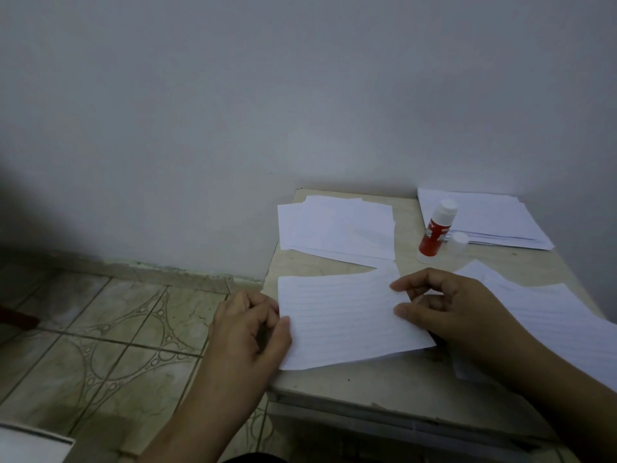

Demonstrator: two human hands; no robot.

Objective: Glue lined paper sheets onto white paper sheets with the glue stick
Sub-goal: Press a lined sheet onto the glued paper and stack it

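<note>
A lined paper sheet lies at the front of a small table, seemingly on a white sheet whose edge peeks out below it. My left hand pinches its left edge with curled fingers and thumb. My right hand pinches its right edge between thumb and fingertips. A red glue stick with its white top exposed stands upright behind, with its clear cap beside it.
A stack of white sheets lies at the table's back left, another stack at the back right against the wall. More lined sheets lie under my right forearm. Tiled floor drops off left of the table.
</note>
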